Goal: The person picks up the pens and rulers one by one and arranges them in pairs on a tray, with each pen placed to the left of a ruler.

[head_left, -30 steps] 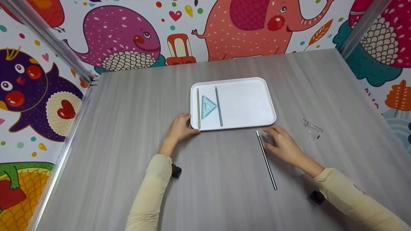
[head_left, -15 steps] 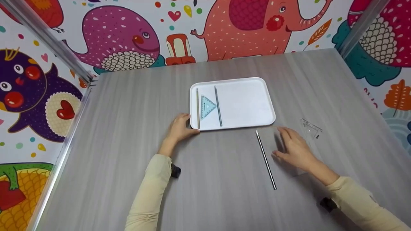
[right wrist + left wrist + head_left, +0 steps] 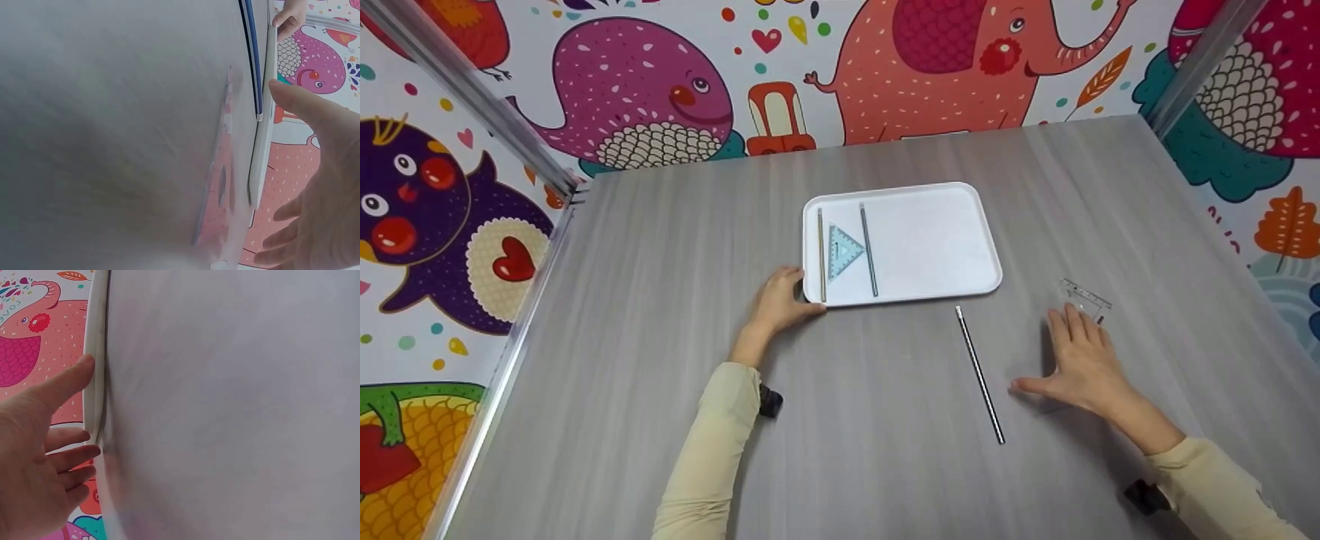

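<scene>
My left hand [image 3: 780, 300] rests at the near-left corner of a white tray [image 3: 937, 240], thumb on the front edge and fingers at the left side. The left wrist view shows that thumb touching the rim [image 3: 95, 399]. My right hand [image 3: 1084, 367] is spread over a clear set square [image 3: 1087, 294], partly covering it; contact cannot be told. In the right wrist view the set square [image 3: 216, 191] lies flat beyond the open fingers. A dark, shiny pencil [image 3: 980, 375] lies on the table, left of my right hand.
Inside the tray's left part lie a gold-coloured pencil [image 3: 822, 255], a light blue set square [image 3: 844, 251] and a blue-grey pencil [image 3: 868, 250]. The grey wood-grain table [image 3: 675, 225] is bounded by printed cartoon walls at the back and sides.
My right hand has moved right and towards me, from beside the dark pencil to over the clear set square, its fingers spreading. My left hand stays at the tray corner.
</scene>
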Motion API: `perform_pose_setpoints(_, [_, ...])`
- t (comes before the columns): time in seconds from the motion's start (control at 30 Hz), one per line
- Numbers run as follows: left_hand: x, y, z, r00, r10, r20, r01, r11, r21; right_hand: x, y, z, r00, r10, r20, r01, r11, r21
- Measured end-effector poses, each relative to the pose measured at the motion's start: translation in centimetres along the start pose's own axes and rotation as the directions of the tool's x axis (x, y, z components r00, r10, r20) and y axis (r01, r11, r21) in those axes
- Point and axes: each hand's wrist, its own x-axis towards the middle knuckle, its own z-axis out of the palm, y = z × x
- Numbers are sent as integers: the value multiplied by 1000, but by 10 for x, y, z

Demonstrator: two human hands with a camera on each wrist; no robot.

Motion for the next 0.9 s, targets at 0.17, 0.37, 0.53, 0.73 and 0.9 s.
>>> perform_pose_setpoints(0.17, [0,0,0,1000,-12,1,12,1000,7,-9,0,1,998,56,-14,-56,998,-15])
perform_pose_setpoints(0.37, [0,-1,1,1000,-8,-3,8,1000,6,-18,2,1,995,103,-20,-103,995,1])
perform_pose_setpoints(0.53, [0,-1,1,1000,-19,4,19,1000,0,-24,3,2,992,121,-42,-122,992,-27])
perform_pose_setpoints(0.73, [-1,0,0,1000,-21,8,21,1000,4,-28,0,2,987,161,-12,-162,983,-92])
perform_pose_setpoints(0.9, [-1,0,0,1000,-25,10,25,1000,1,-29,1,-3,985,168,32,-165,983,-76])
